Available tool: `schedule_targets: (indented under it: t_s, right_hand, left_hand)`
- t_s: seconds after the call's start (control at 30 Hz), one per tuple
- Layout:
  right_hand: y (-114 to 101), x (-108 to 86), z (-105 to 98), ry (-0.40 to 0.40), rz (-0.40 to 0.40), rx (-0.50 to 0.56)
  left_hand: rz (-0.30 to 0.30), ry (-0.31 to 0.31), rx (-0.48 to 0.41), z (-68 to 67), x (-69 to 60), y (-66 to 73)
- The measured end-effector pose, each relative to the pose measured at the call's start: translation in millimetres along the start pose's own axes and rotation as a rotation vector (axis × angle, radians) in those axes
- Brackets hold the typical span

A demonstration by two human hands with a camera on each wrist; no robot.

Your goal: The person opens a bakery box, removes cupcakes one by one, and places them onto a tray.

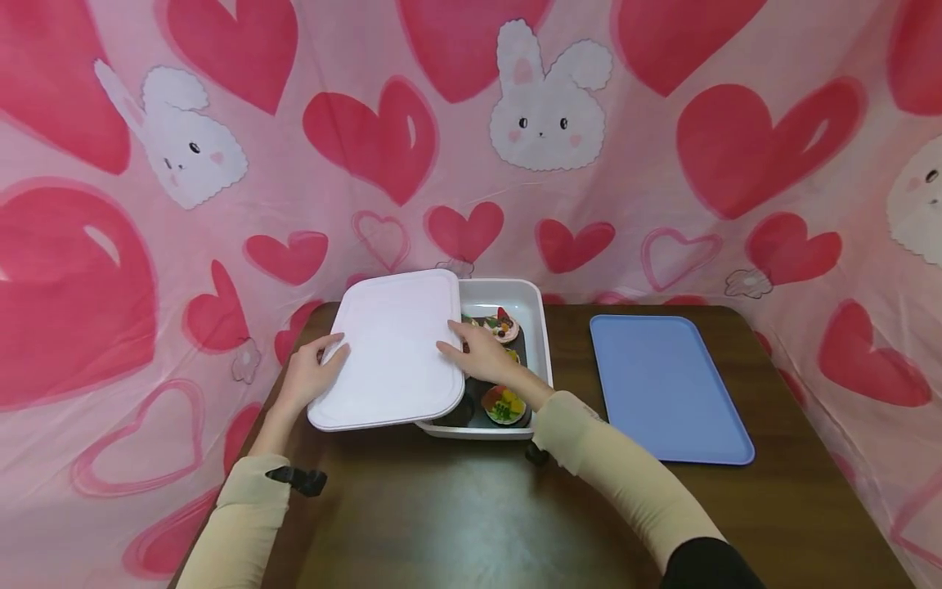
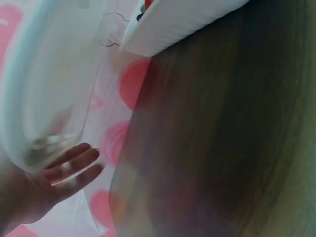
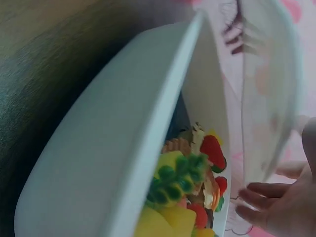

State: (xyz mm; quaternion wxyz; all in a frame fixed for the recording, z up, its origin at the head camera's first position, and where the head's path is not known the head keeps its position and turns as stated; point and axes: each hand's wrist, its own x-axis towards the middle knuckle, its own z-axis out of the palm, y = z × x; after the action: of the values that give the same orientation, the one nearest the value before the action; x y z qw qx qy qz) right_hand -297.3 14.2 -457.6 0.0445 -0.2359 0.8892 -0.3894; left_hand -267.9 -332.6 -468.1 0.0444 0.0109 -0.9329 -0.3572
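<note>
Both hands hold a white rectangular lid [image 1: 390,352] tilted over the left part of a white box [image 1: 541,343]. The left hand [image 1: 307,376] pinches its left edge, thumb on top and fingers beneath; in the left wrist view the fingers [image 2: 74,170] reach under the rim. On the opposite edge, the right hand [image 1: 482,356] grips with its thumb above and fingers [image 3: 264,195] below. Inside the box, partly hidden by the lid, several fruit-topped tarts sit on a dark base, including a green-and-yellow one [image 1: 504,406] and one with a strawberry [image 1: 504,327].
A blue rectangular tray [image 1: 670,388] lies flat on the brown wooden table [image 1: 456,507], right of the box. Behind the table hangs a pink cloth [image 1: 471,180] with hearts and rabbits.
</note>
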Motion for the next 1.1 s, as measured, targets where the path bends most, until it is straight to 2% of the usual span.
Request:
schedule_targets:
  t_s: [0.07, 0.17, 0.33, 0.47, 0.67, 0.73, 0.9, 1.1]
  right_hand:
    - [-2, 1.0, 7, 0.008, -0.036, -0.112]
    - [-7, 2.8, 17, 0.018, -0.038, -0.266]
    - [-17, 5.5, 36, -0.037, -0.007, -0.417]
    - [-27, 6.6, 49, -0.079, -0.013, -0.455]
    - [-37, 11.8, 67, -0.098, -0.050, -0.509]
    - [-38, 14.4, 73, -0.109, -0.072, -0.520]
    - [-38, 22.9, 85, -0.119, -0.079, -0.570]
    - [-36, 31.5, 91, -0.122, -0.070, -0.589]
  left_hand:
    - [-0.014, 0.012, -0.007, -0.7, -3.4, -3.4]
    - [-0.037, 0.022, -0.003, -3.4, -7.1, -10.1]
    - [-0.065, 0.051, -0.007, -10.6, -11.6, -24.2]
    - [-0.090, 0.074, -0.024, -15.3, -15.3, -34.5]
    - [-0.180, 0.085, -0.035, -22.2, -22.5, -46.9]
    - [-0.201, 0.083, -0.009, -23.4, -24.2, -52.1]
    - [-0.203, 0.035, 0.064, -21.5, -22.0, -63.9]
    - [-0.199, 0.001, 0.041, -14.6, -15.3, -78.3]
